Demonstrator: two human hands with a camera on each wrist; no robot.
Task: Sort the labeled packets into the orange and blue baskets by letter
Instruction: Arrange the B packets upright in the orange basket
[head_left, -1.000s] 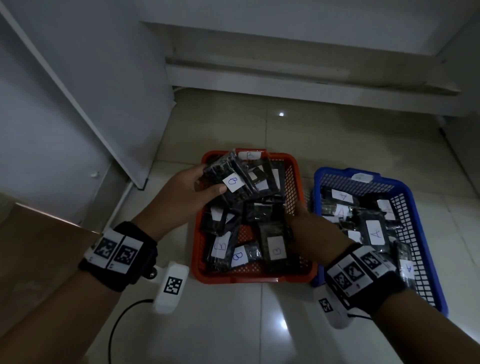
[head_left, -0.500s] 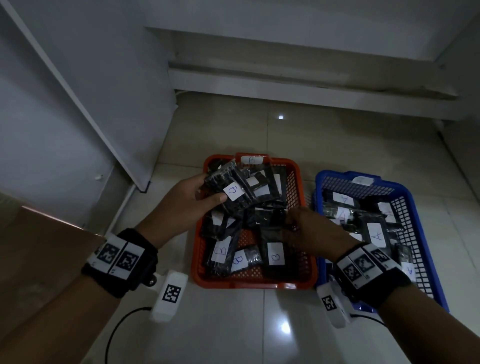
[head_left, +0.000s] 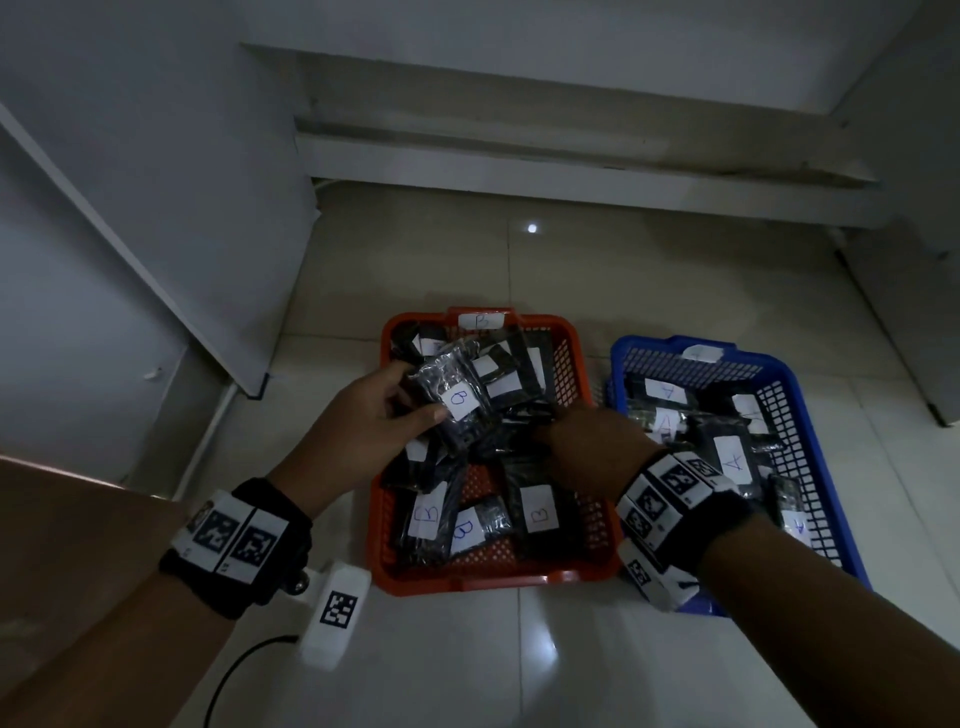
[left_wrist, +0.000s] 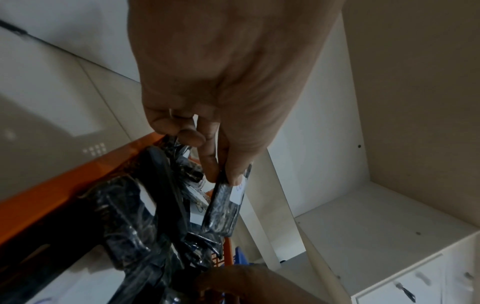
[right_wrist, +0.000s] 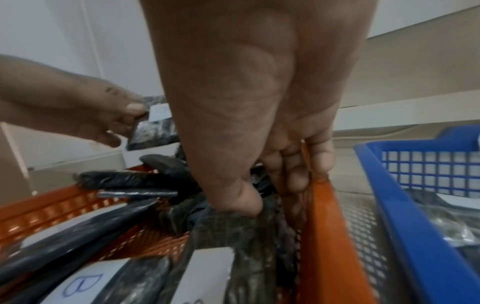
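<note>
My left hand (head_left: 405, 410) pinches a black packet labelled B (head_left: 460, 402) between thumb and fingers, held above the packets in the orange basket (head_left: 467, 581). The left wrist view shows the same packet (left_wrist: 223, 207) hanging from my left hand (left_wrist: 221, 164). My right hand (head_left: 582, 441) reaches down inside the orange basket by its right wall (right_wrist: 327, 236). There its thumb and curled fingers (right_wrist: 298, 181) pinch a dark packet (right_wrist: 233, 236) whose label is hidden. The blue basket (head_left: 670, 347) to the right holds packets labelled A.
Both baskets stand side by side on a glossy tiled floor (head_left: 519, 675). White cabinet panels (head_left: 156, 208) rise on the left and a low white shelf (head_left: 571, 171) runs behind the baskets. A brown surface (head_left: 62, 519) lies at the left edge. A black cable (head_left: 234, 670) trails from my left wrist.
My right hand has shifted a little left and deeper into the orange basket. My left hand keeps the B packet in about the same place.
</note>
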